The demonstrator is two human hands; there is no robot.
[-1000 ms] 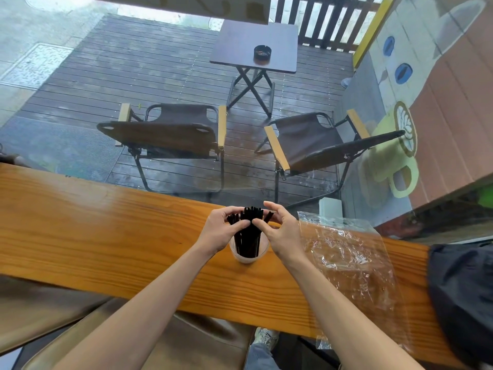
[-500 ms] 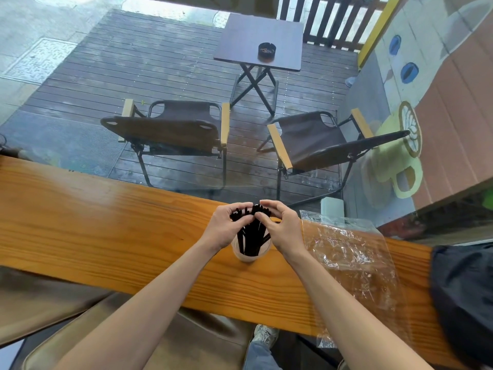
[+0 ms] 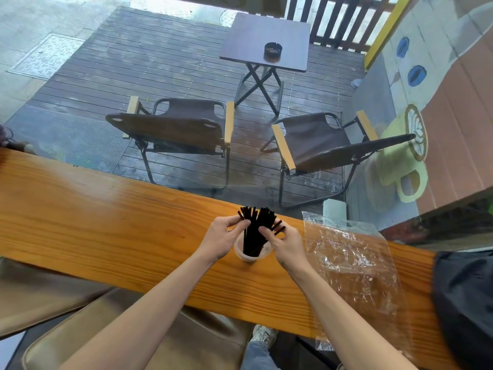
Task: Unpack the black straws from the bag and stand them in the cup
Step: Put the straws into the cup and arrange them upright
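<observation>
Black straws (image 3: 256, 231) fanned in cup (image 3: 252, 254); left hand (image 3: 222, 236) and right hand (image 3: 285, 243) pinching straws, seemingly lightly. Spread gently, cup tips easily.

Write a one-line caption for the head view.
Both hands, left and right, fan thin black straws standing in a translucent cup beside an empty clear plastic bag.

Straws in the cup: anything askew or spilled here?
Nothing spilled. The black straws stand in the cup but fan outward between the left hand and right hand. The bag lies crumpled beside it.
</observation>
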